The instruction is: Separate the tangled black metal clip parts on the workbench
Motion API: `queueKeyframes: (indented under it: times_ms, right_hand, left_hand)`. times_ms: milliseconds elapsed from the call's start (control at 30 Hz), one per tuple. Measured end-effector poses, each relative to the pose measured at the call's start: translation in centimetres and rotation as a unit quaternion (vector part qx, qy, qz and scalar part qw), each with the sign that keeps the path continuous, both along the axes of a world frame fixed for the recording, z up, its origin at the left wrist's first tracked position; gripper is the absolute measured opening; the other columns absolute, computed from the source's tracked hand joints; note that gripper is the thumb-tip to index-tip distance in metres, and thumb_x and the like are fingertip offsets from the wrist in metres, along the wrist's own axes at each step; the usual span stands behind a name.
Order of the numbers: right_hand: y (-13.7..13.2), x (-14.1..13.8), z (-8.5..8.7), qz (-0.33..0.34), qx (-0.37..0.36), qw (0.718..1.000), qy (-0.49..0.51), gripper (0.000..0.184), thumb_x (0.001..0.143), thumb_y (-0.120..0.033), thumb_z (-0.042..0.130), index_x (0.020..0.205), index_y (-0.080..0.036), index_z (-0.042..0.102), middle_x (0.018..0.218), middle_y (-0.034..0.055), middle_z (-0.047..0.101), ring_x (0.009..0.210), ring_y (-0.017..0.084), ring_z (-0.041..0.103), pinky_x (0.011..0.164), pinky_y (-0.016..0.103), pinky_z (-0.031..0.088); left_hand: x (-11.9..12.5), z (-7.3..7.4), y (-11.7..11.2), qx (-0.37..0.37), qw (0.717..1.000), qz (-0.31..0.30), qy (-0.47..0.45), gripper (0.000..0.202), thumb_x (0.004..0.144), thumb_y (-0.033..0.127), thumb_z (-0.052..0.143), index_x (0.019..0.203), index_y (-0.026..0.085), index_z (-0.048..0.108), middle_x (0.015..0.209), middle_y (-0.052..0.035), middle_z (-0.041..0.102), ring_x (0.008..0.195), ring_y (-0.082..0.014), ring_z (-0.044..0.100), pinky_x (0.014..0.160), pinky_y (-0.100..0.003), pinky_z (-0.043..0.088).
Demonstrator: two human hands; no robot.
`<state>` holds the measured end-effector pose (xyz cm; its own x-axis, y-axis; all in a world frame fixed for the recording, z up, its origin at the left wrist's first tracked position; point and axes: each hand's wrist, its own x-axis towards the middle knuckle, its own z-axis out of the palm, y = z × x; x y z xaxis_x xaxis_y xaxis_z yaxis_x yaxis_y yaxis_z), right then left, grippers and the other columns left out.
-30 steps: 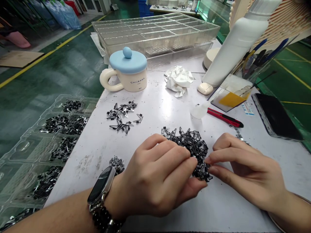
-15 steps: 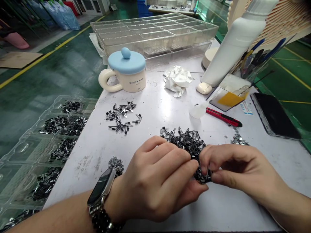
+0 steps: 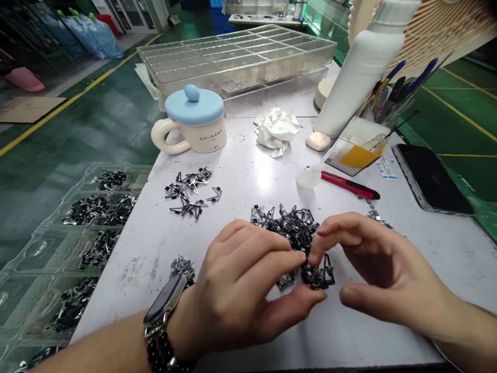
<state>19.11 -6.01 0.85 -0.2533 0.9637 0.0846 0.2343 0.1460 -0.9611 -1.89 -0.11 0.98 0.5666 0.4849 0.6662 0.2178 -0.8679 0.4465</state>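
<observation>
And here's the heap of black parts point(image 3: 293, 226), lying on the white surface point(image 3: 236, 199), with both hands working at its near side. The left hand point(image 3: 244, 282) curls over the heap's near left edge, thumb and forefinger spread with parts between them; whether that grip really pinches any, I can't tell. In from the heap's right arches the right hand point(image 3: 396, 280), fingertips at its edge, thumb well apart from them: a loose grip, nothing visible in it. Looks like the picking-out step, one part being sought in the tangle. The next move seems to call for a light pinch by the right thumb and forefinger, since neighbours could easily snag and drag along. Beyond the heap, to its left, lies a looser scatter point(image 3: 194, 182); straight left of it, silvery pieces point(image 3: 182, 266) cluster.
</observation>
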Motion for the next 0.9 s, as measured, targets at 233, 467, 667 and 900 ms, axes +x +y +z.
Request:
queueKeyframes:
  times_ms: [233,467,667,900]
  right_hand:
    - [-0.2,0.0,-0.1,-0.075,0.212,0.963,-0.149,0.034,0.072,-0.019,0.072,0.103,-0.024,0.06,0.095,0.0037,0.065,0.093,0.019,0.058,0.083,0.038,0.045]
    - [-0.1,-1.0,0.8,-0.103,0.329,0.897,-0.276,0.024,0.07,-0.02,0.071,0.093,-0.019,0.062,0.087,0.0044,0.065,0.084,0.018,0.052,0.074,0.039,0.035]
    - [-0.3,-1.3,0.9,-0.108,0.339,0.895,-0.268,0.026,0.069,-0.02,0.07,0.093,-0.02,0.062,0.086,0.0045,0.064,0.082,0.019,0.05,0.072,0.039,0.033]
    - [-0.3,-1.7,1.1,-0.113,0.344,0.894,-0.263,0.021,0.071,-0.019,0.069,0.091,-0.019,0.063,0.085,0.0038,0.064,0.083,0.017,0.05,0.072,0.038,0.034]
  left_hand:
    - [0.6,0.1,-0.1,-0.226,0.972,-0.04,-0.054,0.026,0.069,0.02,0.076,0.092,0.014,0.065,0.082,-0.0066,0.066,0.074,-0.016,0.062,0.065,-0.028,0.056]
    - [1.2,0.0,-0.3,-0.657,0.731,-0.157,-0.096,0.008,0.08,0.022,0.065,0.086,0.016,0.065,0.075,-0.0031,0.068,0.066,-0.011,0.063,0.062,-0.021,0.055]
    - [1.3,-0.2,-0.5,-0.742,0.643,-0.157,-0.105,0.008,0.075,0.02,0.071,0.076,0.015,0.066,0.066,0.0013,0.06,0.058,-0.006,0.053,0.056,-0.016,0.046]
    - [1.7,-0.2,-0.3,-0.786,0.576,-0.169,-0.147,0.009,0.072,0.016,0.074,0.074,0.012,0.066,0.07,-0.0019,0.065,0.063,-0.0072,0.056,0.061,-0.017,0.045]
